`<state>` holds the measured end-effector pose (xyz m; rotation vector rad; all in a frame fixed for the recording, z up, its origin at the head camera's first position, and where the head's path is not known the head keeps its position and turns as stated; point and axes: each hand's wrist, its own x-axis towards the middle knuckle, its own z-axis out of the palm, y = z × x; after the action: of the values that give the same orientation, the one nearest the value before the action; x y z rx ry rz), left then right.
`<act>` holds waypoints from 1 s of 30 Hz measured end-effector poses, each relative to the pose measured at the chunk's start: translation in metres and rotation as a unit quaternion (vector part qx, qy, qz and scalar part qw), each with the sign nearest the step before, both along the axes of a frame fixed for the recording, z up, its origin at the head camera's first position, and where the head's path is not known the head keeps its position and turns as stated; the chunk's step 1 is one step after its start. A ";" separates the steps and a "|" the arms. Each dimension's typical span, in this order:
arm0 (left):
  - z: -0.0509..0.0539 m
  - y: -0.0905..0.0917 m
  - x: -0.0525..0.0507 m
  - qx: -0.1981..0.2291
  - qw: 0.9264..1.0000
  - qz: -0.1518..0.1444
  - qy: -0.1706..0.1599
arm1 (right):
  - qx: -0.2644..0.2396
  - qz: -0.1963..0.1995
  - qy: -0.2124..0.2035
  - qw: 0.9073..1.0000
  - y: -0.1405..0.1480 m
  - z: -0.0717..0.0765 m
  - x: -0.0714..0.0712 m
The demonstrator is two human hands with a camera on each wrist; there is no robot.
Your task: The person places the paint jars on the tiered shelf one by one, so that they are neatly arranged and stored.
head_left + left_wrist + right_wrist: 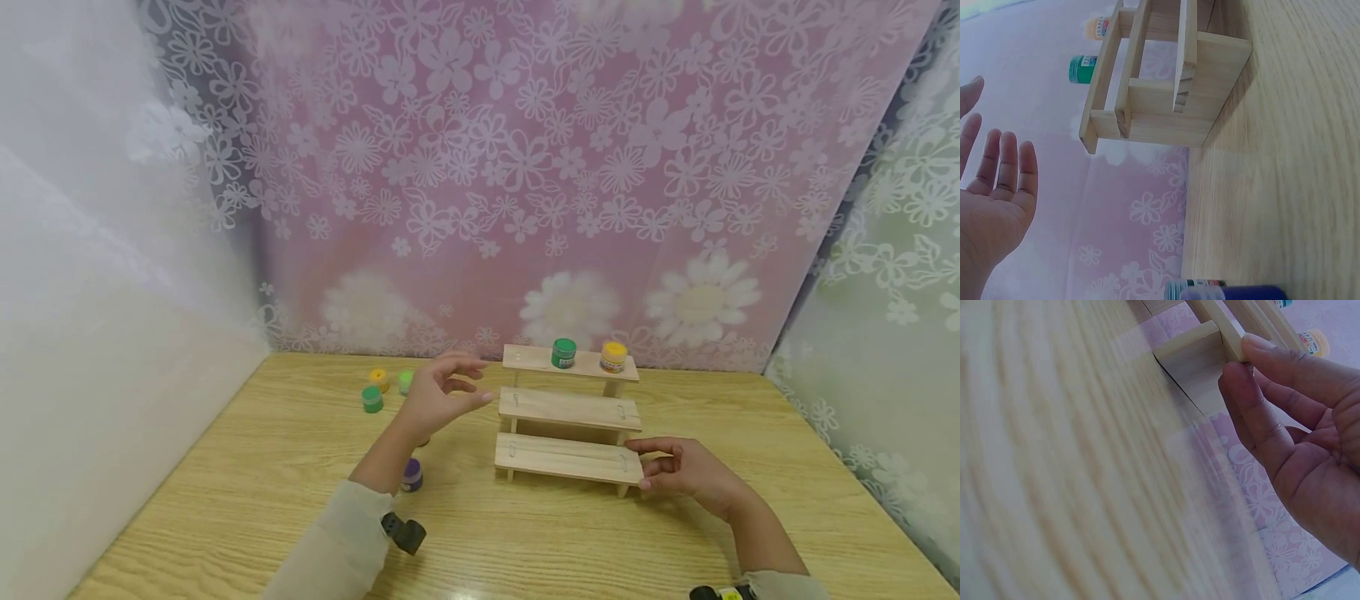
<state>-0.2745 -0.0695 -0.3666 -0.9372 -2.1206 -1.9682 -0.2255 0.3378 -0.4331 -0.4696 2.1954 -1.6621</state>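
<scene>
A three-step wooden display stand (570,408) stands on the table. On its top step sit a green-lidded paint jar (564,353) and a yellow-lidded paint jar (613,357), apart from each other; the two lower steps are bare. My left hand (444,392) hovers just left of the stand, fingers loosely bent and holding nothing; the left wrist view shows its palm. With thumb and fingers, my right hand (1310,425) pinches the end of the stand's lowest board, at its right side.
Left of the stand on the wooden table (247,467) are a yellow jar (378,381), a green jar (372,398), a light green jar (407,382) and a purple jar (412,475). Another jar is mostly hidden by the left forearm. A flowered curtain (480,183) hangs behind.
</scene>
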 end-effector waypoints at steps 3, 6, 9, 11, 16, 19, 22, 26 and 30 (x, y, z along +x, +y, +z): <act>-0.006 -0.004 -0.003 0.004 1.000 0.003 0.006 | 0.000 -0.002 -0.001 1.000 0.000 0.000 0.000; -0.010 -0.009 -0.004 0.002 1.000 0.009 0.012 | -0.001 -0.002 -0.002 1.000 0.000 0.001 0.000; -0.013 -0.013 -0.003 0.000 1.000 0.012 0.019 | -0.002 -0.001 -0.002 1.000 0.000 0.001 0.000; -0.014 -0.015 -0.002 -0.001 1.000 0.013 0.020 | -0.002 0.001 -0.001 1.000 0.000 0.001 0.000; -0.017 -0.022 0.002 -0.008 1.000 0.021 0.010 | 0.000 0.000 -0.001 1.000 0.000 0.000 -0.001; -0.018 -0.026 0.005 -0.014 1.000 0.025 0.004 | -0.002 0.000 -0.002 1.000 0.001 -0.001 -0.001; -0.019 -0.031 0.006 -0.015 1.000 0.020 0.007 | -0.002 0.002 -0.001 1.000 0.001 -0.001 -0.001; -0.022 -0.038 0.006 -0.016 1.000 0.018 0.018 | -0.004 0.000 0.000 1.000 0.000 0.000 -0.001; -0.024 -0.045 0.008 -0.016 0.999 0.019 0.026 | -0.005 -0.001 0.000 1.000 0.000 -0.001 -0.001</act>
<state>-0.2663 -0.1145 -0.3904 -0.9363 -2.1305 -1.8770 -0.2261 0.3382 -0.4339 -0.4702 2.1892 -1.6737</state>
